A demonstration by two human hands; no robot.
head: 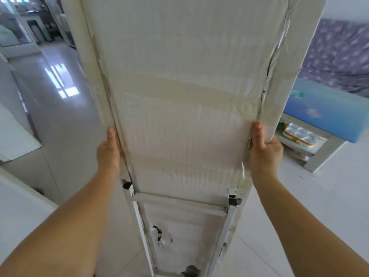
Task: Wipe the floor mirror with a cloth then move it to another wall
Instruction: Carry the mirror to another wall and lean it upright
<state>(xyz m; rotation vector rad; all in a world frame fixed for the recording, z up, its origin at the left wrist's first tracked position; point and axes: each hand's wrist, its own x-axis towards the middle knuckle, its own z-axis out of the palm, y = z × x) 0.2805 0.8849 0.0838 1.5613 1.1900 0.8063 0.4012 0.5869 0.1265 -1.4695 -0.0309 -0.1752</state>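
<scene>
The floor mirror (183, 108) fills the middle of the view with its white, taped cardboard back toward me; its glass side is hidden. A white metal stand (179, 200) with black caps is folded against its lower part. My left hand (108, 150) grips the mirror's left frame edge, thumb lying along the frame. My right hand (263, 150) grips the right edge at about the same height, thumb on the backing. The mirror's foot appears off the tiled floor, though its bottom end is cut off by the frame. No cloth is in view.
A glossy white tiled floor (65, 120) runs down a hallway at left toward a doorway. White furniture (18, 206) stands at the near left. At right is a bed (323, 108) with a blue sheet and purple blanket, and an egg tray (299, 134) under it.
</scene>
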